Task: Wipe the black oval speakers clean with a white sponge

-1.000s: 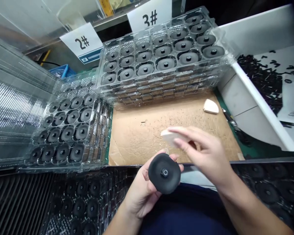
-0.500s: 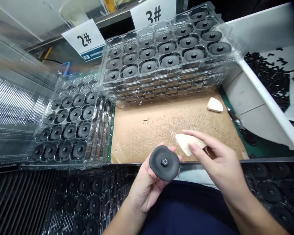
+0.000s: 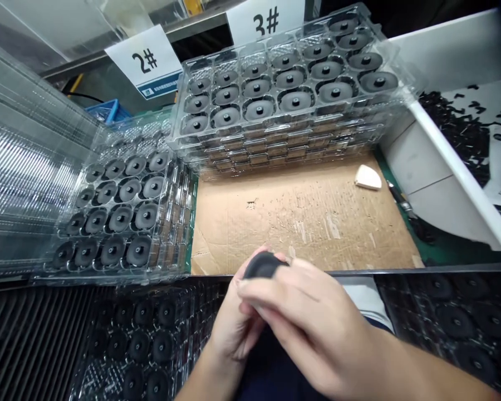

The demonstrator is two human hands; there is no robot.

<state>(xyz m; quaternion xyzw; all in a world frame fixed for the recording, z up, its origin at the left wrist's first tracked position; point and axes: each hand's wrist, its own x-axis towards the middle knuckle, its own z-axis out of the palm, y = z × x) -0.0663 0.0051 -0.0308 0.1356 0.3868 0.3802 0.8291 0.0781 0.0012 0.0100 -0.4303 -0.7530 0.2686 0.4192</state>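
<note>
My left hand (image 3: 232, 329) grips a round black rubber disc (image 3: 262, 265) just in front of my body, at the near edge of a cardboard sheet (image 3: 300, 217). Only the disc's top rim shows. My right hand (image 3: 313, 328) lies across the disc with its fingers pressed together over it. The white wedge-shaped piece it held a moment ago is hidden under those fingers. A second white wedge (image 3: 368, 177) lies on the cardboard at the far right.
Clear trays of black discs are stacked behind the cardboard (image 3: 288, 94) under a "3#" sign, and at the left (image 3: 117, 211) under "2#". More trays lie in front (image 3: 150, 334) and at the right (image 3: 455, 317). A white bin (image 3: 438, 150) holds small black parts.
My right hand came down and left from above the cardboard onto the disc, covering it and the white wedge. My left hand tilted the disc away, so its face no longer shows.
</note>
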